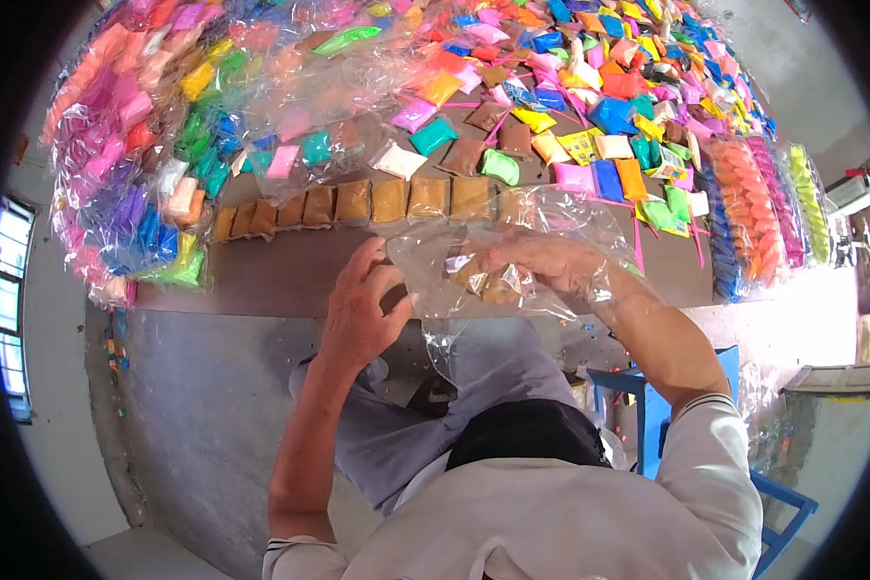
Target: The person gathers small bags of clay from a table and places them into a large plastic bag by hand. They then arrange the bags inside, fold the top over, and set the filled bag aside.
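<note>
My left hand (362, 298) is beside the left edge of a clear plastic bag (575, 227), thumb and fingers apart and curved. My right hand (543, 261) is at the right part of the bag, with clear film over the fingers and wrist. Its fingers close around tan packets (498, 287) seen through the film; glare hides the exact grip. Just beyond my hands, a row of tan packets (353, 203) lies side by side along the table, and its right end shows through the bag.
Loose colourful packets (609, 116) cover the back of the brown table (271, 275). Filled clear bags (130, 164) are heaped at the left. Long bags of orange packets (749, 213) and other colours stand at the right. A blue metal frame (652, 396) is beside my right elbow.
</note>
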